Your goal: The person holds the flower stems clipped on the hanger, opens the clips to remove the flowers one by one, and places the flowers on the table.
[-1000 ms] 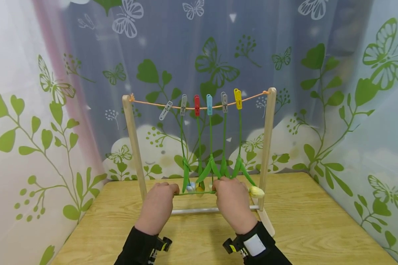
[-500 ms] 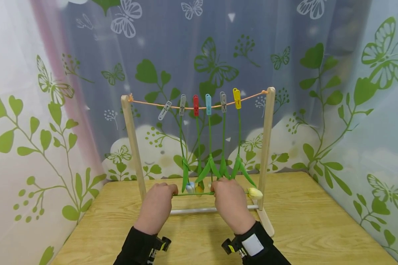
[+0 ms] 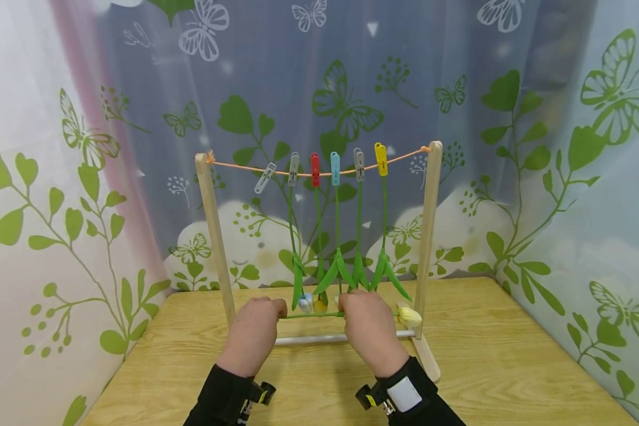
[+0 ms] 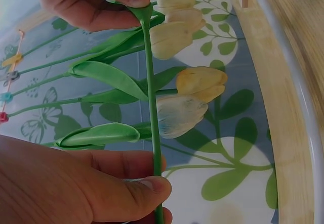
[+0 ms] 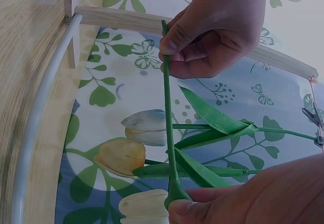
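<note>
Both hands hold one artificial tulip level in front of a small clothesline. Its yellow bloom (image 3: 410,317) sticks out past the right hand, and its green stem (image 4: 150,77) spans the gap between the hands. My left hand (image 3: 252,334) pinches the stem close to its bare end, thumb against fingers. At the leaf base, nearer the bloom, my right hand (image 3: 370,328) pinches it too. Behind them several tulips hang head down, among them a pale blue one (image 4: 179,115) and an orange-yellow one (image 5: 120,157). In the head view the right hand hides some hanging blooms.
An orange cord (image 3: 234,164) runs between two wooden posts (image 3: 428,236). Pegs on it, including a red one (image 3: 315,170) and a yellow one (image 3: 380,160), grip the hanging stems. A tilted grey peg (image 3: 265,178) holds no flower. A white bar (image 3: 314,339) crosses low above the wooden table (image 3: 511,355).
The held tulip has dipped slightly, its bloom sinking a little at the right. Both hands keep their pinch and stay almost in place; the hanging tulips look unchanged.
</note>
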Motion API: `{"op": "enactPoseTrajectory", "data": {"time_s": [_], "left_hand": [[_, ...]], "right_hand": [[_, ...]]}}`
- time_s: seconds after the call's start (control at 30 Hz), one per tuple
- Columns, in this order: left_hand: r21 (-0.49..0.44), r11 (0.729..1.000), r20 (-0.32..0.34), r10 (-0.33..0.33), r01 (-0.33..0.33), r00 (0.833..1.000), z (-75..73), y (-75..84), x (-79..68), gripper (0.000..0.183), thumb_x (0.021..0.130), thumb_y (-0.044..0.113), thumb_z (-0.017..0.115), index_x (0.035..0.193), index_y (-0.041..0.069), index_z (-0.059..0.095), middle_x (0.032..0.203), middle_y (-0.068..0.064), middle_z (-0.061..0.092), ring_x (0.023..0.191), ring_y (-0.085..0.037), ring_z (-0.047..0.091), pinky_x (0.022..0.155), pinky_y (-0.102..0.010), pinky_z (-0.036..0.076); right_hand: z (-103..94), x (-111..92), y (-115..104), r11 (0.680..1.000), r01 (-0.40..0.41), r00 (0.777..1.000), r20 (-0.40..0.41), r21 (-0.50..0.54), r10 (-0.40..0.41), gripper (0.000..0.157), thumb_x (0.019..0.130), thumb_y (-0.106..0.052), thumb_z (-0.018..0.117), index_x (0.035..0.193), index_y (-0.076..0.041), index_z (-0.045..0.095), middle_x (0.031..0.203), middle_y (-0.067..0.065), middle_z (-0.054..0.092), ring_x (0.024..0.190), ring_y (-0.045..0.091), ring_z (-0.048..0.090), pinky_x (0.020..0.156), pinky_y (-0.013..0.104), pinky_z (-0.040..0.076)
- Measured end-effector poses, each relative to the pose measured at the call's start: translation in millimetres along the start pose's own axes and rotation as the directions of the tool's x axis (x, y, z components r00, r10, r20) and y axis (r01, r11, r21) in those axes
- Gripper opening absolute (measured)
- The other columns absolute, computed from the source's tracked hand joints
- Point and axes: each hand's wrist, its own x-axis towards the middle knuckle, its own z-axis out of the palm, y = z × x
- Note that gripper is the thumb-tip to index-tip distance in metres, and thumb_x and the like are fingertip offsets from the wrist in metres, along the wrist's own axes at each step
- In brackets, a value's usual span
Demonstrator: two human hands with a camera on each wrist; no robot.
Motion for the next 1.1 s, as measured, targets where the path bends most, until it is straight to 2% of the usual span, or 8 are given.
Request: {"op": "enactPoseTrajectory", "data": {"time_s": [0.27, 0.5, 0.77, 1.1], "left_hand": [[0.002, 1.000, 0.012, -0.004, 0.004, 1.000, 5.4, -2.6, -0.5, 0.027, 0.090, -0.009, 0.064, 0.097, 0.014, 0.077, 0.085, -0.005, 0.072, 0.077, -0.022, 0.068, 0.067, -0.034, 0.059], [-0.014, 1.000, 0.033, -0.003, 0.003, 0.999, 7.7, -4.2, -0.3, 0.028, 0.091, -0.010, 0.062, 0.096, 0.014, 0.076, 0.084, -0.004, 0.072, 0.075, -0.020, 0.068, 0.065, -0.032, 0.058], [-0.044, 0.999, 0.063, 0.000, 0.003, 0.998, 12.0, -5.3, 1.0, 0.029, 0.090, -0.011, 0.063, 0.095, 0.015, 0.076, 0.085, -0.003, 0.073, 0.074, -0.019, 0.068, 0.064, -0.031, 0.058], [-0.042, 0.999, 0.092, 0.006, -0.002, 0.996, 16.1, -6.8, 1.7, 0.027, 0.089, -0.010, 0.064, 0.092, 0.015, 0.076, 0.086, -0.002, 0.073, 0.076, -0.019, 0.069, 0.064, -0.031, 0.058]], "right_hand": [[2.6, 0, 0, 1.000, 0.009, 1.000, 0.002, -0.003, -0.009, 0.022, 0.082, 0.008, 0.074, 0.082, -0.014, 0.077, 0.077, 0.000, 0.070, 0.065, 0.018, 0.064, 0.049, 0.027, 0.051], [7.8, 0, 1, 1.000, 0.017, 1.000, 0.015, -0.008, -0.017, 0.018, 0.089, 0.001, 0.072, 0.080, -0.014, 0.076, 0.074, 0.000, 0.070, 0.064, 0.017, 0.063, 0.050, 0.027, 0.049], [10.5, 1, 6, 1.000, 0.008, 0.999, 0.038, 0.011, -0.008, 0.020, 0.082, 0.008, 0.073, 0.082, -0.013, 0.076, 0.078, 0.001, 0.071, 0.066, 0.017, 0.065, 0.053, 0.029, 0.053], [14.2, -1, 5, 1.000, 0.008, 0.997, 0.077, -0.004, -0.008, 0.019, 0.087, 0.003, 0.072, 0.079, -0.014, 0.074, 0.073, 0.000, 0.069, 0.063, 0.016, 0.063, 0.052, 0.028, 0.052]]}}
